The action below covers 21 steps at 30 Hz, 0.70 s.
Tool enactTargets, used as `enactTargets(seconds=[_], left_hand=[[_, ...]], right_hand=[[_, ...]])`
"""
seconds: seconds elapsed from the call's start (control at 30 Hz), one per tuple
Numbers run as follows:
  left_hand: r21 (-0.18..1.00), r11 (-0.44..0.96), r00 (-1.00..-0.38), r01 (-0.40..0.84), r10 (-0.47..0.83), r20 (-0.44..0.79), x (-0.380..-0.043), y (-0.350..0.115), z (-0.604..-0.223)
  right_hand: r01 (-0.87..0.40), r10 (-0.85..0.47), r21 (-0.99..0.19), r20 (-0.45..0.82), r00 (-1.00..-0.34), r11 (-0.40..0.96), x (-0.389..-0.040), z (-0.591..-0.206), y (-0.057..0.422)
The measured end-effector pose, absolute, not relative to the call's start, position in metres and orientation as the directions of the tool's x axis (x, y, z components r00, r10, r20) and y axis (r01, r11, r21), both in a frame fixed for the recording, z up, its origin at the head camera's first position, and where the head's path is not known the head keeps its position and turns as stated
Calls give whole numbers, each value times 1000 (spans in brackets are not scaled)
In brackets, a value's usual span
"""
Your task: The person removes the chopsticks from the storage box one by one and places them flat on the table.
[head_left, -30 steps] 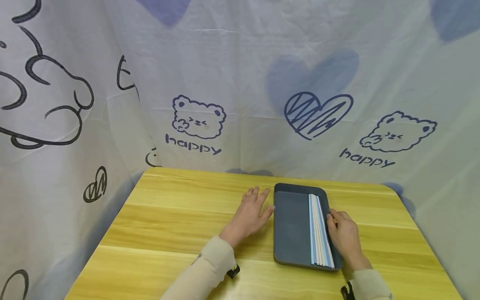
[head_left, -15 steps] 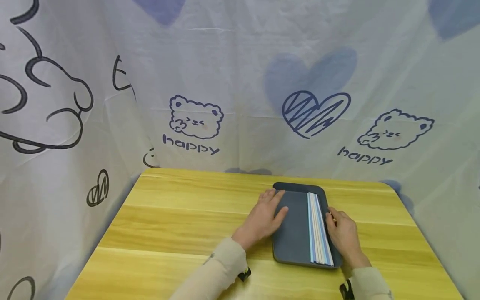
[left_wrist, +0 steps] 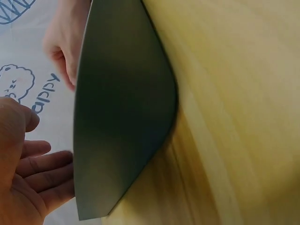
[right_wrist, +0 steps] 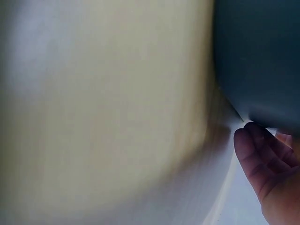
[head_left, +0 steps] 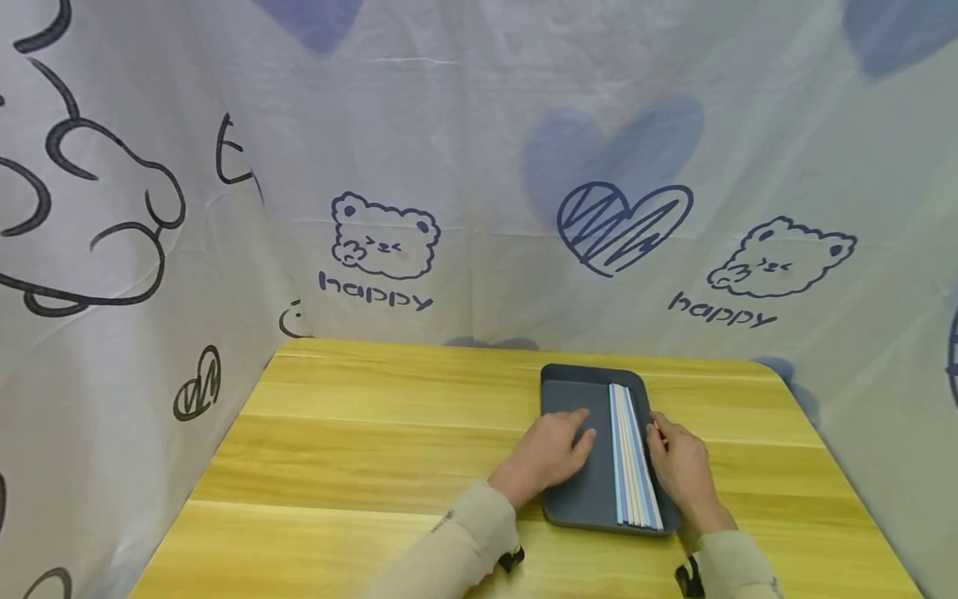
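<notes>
A dark grey rectangular tray (head_left: 572, 499) sits on the wooden table (head_left: 359, 449). Several thin blue and white sticks, like straws (head_left: 634, 457), lie side by side lengthwise along its right half. My left hand (head_left: 546, 449) reaches over the tray's left rim, thumb and index finger extended above the tray floor; it holds nothing. In the left wrist view, the left-hand fingers (left_wrist: 49, 176) look loosely bent beside the tray wall. With curled fingers, my right hand (head_left: 684, 466) grips the tray's right rim; its fingertips (right_wrist: 248, 133) are close against the outer wall in the right wrist view.
White cloth (head_left: 479, 166) printed with hearts and bears hangs behind the table and along both sides. The table's back edge (head_left: 419, 346) runs close to the cloth. Bare wood lies left of the tray and also to its right.
My left hand has moved right and nearer to me, from beside the tray to over its left half. The right hand stays at the right rim; tray and straws lie as before.
</notes>
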State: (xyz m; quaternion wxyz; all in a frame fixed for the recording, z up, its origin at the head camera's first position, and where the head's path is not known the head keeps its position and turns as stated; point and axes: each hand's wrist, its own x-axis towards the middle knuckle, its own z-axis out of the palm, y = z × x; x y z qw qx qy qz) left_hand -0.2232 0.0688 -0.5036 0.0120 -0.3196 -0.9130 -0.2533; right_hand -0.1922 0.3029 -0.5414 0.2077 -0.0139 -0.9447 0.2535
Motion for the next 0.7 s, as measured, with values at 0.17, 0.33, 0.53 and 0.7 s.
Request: enactTargets(seconds=[0.17, 0.33, 0.53, 0.7], left_hand=[[441, 685, -807, 579, 559, 192, -220, 79, -507], [459, 688, -822, 562, 525, 220, -217, 88, -513], [556, 675, -872, 485, 425, 244, -215, 101, -522], [636, 670, -920, 381, 340, 194, -211, 111, -523]], right_hand=[[-70, 134, -493, 366, -921, 867, -193, -542, 303], [-67, 137, -499, 361, -922, 864, -194, -545, 303], [-68, 141, -494, 373, -917, 867, -193, -547, 304], [-63, 141, -486, 373, -917, 872, -194, -547, 305]])
